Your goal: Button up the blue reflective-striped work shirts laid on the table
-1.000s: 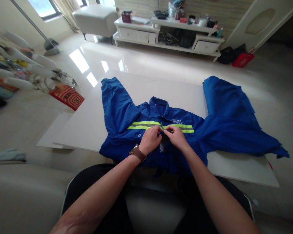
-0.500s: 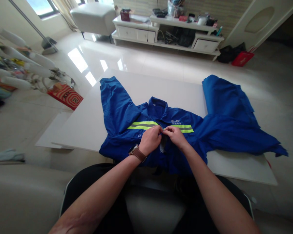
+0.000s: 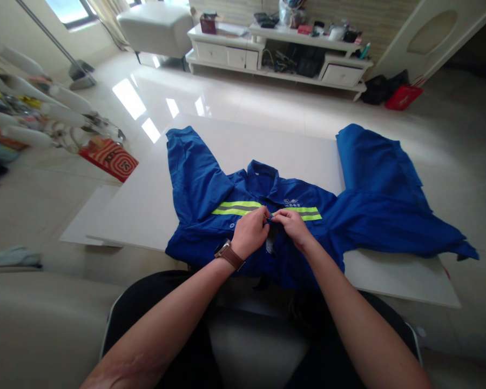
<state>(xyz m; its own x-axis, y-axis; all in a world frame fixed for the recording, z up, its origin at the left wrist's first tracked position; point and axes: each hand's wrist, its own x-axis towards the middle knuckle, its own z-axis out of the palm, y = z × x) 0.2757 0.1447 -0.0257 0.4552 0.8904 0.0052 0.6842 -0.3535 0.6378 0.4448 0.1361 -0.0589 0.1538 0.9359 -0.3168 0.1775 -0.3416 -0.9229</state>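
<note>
A blue work jacket with a yellow-green and grey reflective stripe lies front up, its collar away from me and its sleeves out to both sides. My left hand, with a brown-strapped watch on the wrist, pinches the jacket's front edge at the level of the stripe. From the other side my right hand pinches the same front edge, fingertips almost touching the left ones. Whatever small fastening may be between the fingertips is hidden. Below the hands the front gapes a little. Folded blue cloth lies by the right sleeve.
The jacket rests on a white board-like tabletop. A red KFC bag stands off its left side, near a rack with white padded bars. Across the floor are a white TV cabinet, an ottoman and a red bag.
Both hands stay at nearly the same spot. A bit of blue cloth now shows between the fingertips, and the fingers have shifted slightly.
</note>
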